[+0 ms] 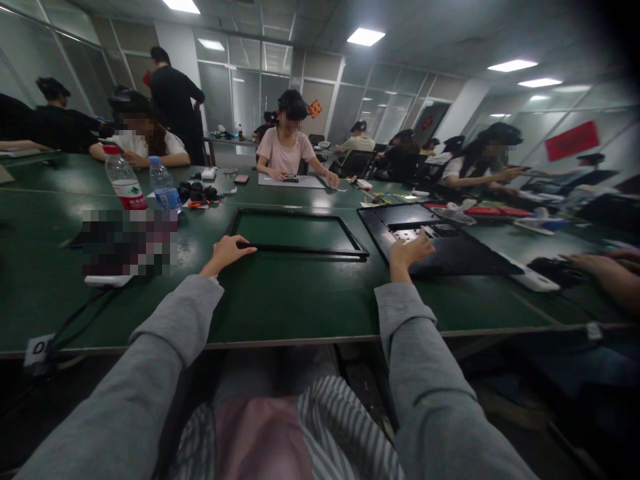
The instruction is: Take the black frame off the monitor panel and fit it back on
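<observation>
My left hand [229,256] grips the near left corner of a thin black rectangular frame [310,251], thumb and fingers at its edge. The frame lies on the green table, and the tabletop shows through its opening. To the right lies a flat black panel [465,252] with a recess holding small light-coloured parts [404,233]. My right hand [411,251] is over the panel's left part, beside that recess. Its fingers are bent together; whatever is between them is too small to make out.
Two plastic bottles [125,183] and a blurred-out item with a white end [107,280] stand at the left. Dark items with orange parts [200,193] lie behind. A white power strip [537,277] borders the panel. Another person's hand [607,270] is at the right; people sit opposite.
</observation>
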Demonstrator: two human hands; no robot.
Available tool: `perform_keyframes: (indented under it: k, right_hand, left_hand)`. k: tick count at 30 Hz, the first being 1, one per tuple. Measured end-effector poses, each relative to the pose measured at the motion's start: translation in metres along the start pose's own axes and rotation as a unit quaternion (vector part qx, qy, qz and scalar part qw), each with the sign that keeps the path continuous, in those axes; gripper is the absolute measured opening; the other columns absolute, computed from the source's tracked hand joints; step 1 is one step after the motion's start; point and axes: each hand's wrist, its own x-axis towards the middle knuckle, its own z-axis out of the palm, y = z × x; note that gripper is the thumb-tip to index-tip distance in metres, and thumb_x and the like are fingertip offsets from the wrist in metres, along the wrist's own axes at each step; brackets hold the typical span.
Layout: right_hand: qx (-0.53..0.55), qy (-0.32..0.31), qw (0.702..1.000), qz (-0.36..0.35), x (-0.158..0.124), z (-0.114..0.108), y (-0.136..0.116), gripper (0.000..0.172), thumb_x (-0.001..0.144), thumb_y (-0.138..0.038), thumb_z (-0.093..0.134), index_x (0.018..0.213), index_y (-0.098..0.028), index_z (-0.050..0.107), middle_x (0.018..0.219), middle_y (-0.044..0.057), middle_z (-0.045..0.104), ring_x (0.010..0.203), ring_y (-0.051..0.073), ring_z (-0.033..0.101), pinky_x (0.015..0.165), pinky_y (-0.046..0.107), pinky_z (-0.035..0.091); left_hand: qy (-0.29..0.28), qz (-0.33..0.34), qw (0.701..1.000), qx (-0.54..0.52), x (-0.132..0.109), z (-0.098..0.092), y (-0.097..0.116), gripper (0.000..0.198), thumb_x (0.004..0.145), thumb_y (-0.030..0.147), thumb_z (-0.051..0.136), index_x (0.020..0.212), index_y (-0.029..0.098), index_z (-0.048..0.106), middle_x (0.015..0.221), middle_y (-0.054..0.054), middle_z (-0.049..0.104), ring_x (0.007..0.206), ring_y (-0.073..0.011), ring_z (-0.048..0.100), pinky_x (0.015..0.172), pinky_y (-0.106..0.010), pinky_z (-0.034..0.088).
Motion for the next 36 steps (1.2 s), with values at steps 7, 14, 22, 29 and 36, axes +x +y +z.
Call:
perform_keyframes:
  k: [7, 14, 22, 29, 36]
  right_hand:
    - [0.009, 0.154, 0.948, 0.277, 0.030, -0.040, 0.043, 0.092, 0.093, -0.031, 0.041, 0.174, -0.008, 0.004, 0.168, 0.043, 0.010, 0.168, 0.048, 0.013, 0.131, 0.067, 0.014]
    - [0.077, 0.081, 0.973, 0.201, 0.016, -0.021, 0.036, 0.081, 0.088, -0.024, 0.035, 0.169, -0.023, 0.033, 0.155, 0.026, 0.051, 0.152, 0.041, 0.052, 0.127, 0.061, 0.034]
    - [0.025, -0.008, 0.993, 0.119, -0.008, -0.006, 0.016, 0.083, 0.085, -0.038, 0.053, 0.165, -0.019, 0.041, 0.153, 0.030, 0.057, 0.147, 0.044, 0.057, 0.126, 0.066, 0.035]
    - [0.119, -0.101, 0.988, -0.011, -0.021, 0.010, -0.004, 0.093, 0.081, -0.034, 0.061, 0.169, -0.013, 0.039, 0.137, 0.020, 0.071, 0.127, 0.033, 0.071, 0.117, 0.056, 0.051]
    - [0.235, -0.274, 0.932, 0.022, -0.021, 0.037, -0.012, 0.085, 0.081, -0.041, 0.067, 0.160, -0.012, 0.051, 0.107, 0.011, 0.078, 0.098, 0.026, 0.074, 0.094, 0.049, 0.062]
  left_hand:
    - [-0.004, -0.009, 1.000, 0.013, 0.007, -0.005, 0.000, 0.036, 0.073, 0.056, 0.090, 0.087, 0.025, 0.080, 0.105, -0.012, 0.081, 0.107, -0.0337, 0.074, 0.100, -0.045, 0.055]
    - [0.033, -0.046, 0.996, -0.064, 0.005, -0.013, 0.009, 0.038, 0.072, 0.052, 0.091, 0.089, 0.021, 0.081, 0.102, -0.012, 0.082, 0.104, -0.0319, 0.075, 0.098, -0.042, 0.056]
    - [0.098, -0.092, 0.982, -0.131, -0.001, -0.018, 0.024, 0.035, 0.070, 0.045, 0.094, 0.087, 0.018, 0.079, 0.099, -0.011, 0.081, 0.103, -0.0305, 0.075, 0.095, -0.040, 0.056]
    - [0.104, -0.074, 0.983, -0.130, -0.001, -0.022, 0.021, 0.039, 0.072, 0.047, 0.092, 0.093, 0.017, 0.078, 0.104, -0.012, 0.081, 0.104, -0.0300, 0.074, 0.097, -0.040, 0.057]
    - [0.086, -0.002, 0.995, -0.056, 0.009, -0.023, 0.005, 0.040, 0.074, 0.051, 0.091, 0.096, 0.020, 0.081, 0.104, -0.011, 0.080, 0.103, -0.0295, 0.073, 0.099, -0.041, 0.056]
